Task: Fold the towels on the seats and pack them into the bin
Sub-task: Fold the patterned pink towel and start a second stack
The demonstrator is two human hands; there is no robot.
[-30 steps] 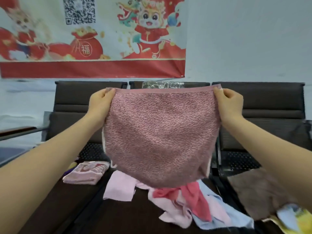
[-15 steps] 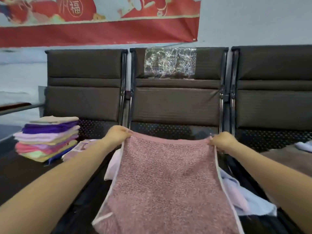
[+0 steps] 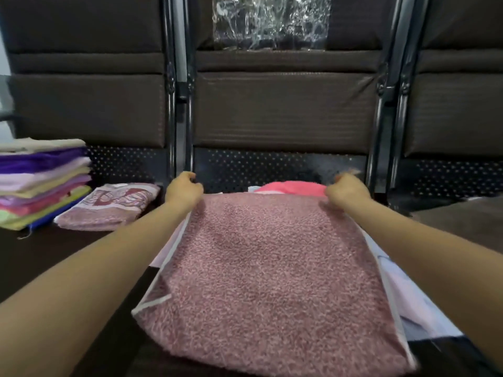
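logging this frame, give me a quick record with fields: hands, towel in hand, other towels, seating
left hand: left hand grips the far left corner of the pink towel
right hand: right hand grips its far right corner
pink towel: spread flat over loose towels on the middle seat
folded stack: multicoloured stack on the left seat
patterned towel: folded pink patterned towel beside the stack
seating: dark chairs in a row
bin: not in view

Two forearms enter from the lower corners, each bare with no sleeve showing. The left hand [image 3: 183,189] and right hand [image 3: 345,189] are bare, without gloves. Neither wrist carries a watch or band.
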